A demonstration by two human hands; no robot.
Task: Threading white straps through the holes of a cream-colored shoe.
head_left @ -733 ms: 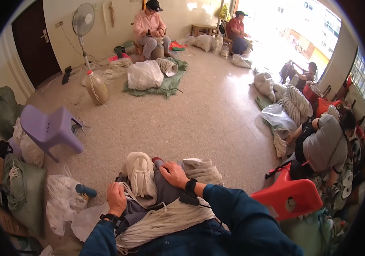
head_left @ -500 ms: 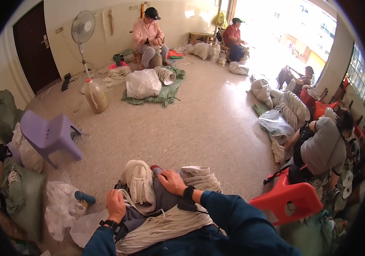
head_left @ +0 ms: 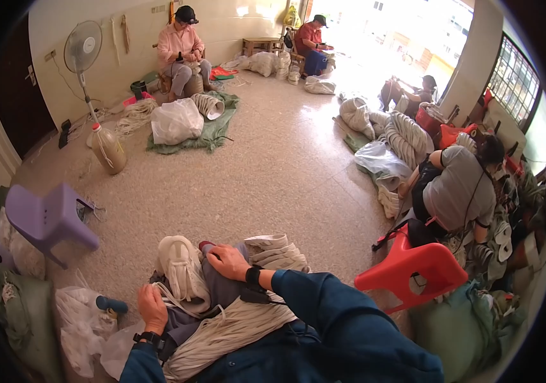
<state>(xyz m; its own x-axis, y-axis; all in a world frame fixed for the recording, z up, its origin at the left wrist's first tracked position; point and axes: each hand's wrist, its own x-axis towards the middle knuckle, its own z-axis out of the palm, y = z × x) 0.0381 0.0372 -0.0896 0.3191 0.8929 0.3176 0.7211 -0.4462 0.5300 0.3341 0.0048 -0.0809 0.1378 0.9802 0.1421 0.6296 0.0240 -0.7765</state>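
Observation:
A cream-white lace-up shoe upper (head_left: 182, 265) stands upright between my knees, toe end up. Beside its left edge, my left hand (head_left: 152, 309) is closed, fingers pinched around a white shoelace (head_left: 169, 297) that runs toward the upper. To the right of the upper, my right hand (head_left: 228, 262) lies with its fingers stretched out over my grey-trousered knee and holds nothing visible. Across my lap is a thick bundle of long white laces (head_left: 222, 335). Past my right wrist, a stack of nested white uppers (head_left: 277, 251) rests by my leg.
A purple chair (head_left: 49, 220) and plastic bags (head_left: 81, 322) are at left, a red stool (head_left: 410, 271) at right. A person in a grey shirt (head_left: 461, 191) bends near piled shoe parts. Other seated people, a fan (head_left: 83, 48) and a large jug (head_left: 108, 150) are farther off.
The head view has swung slightly right, so everything sits farther left in the picture. Both hands keep nearly the same places beside the shoe upper.

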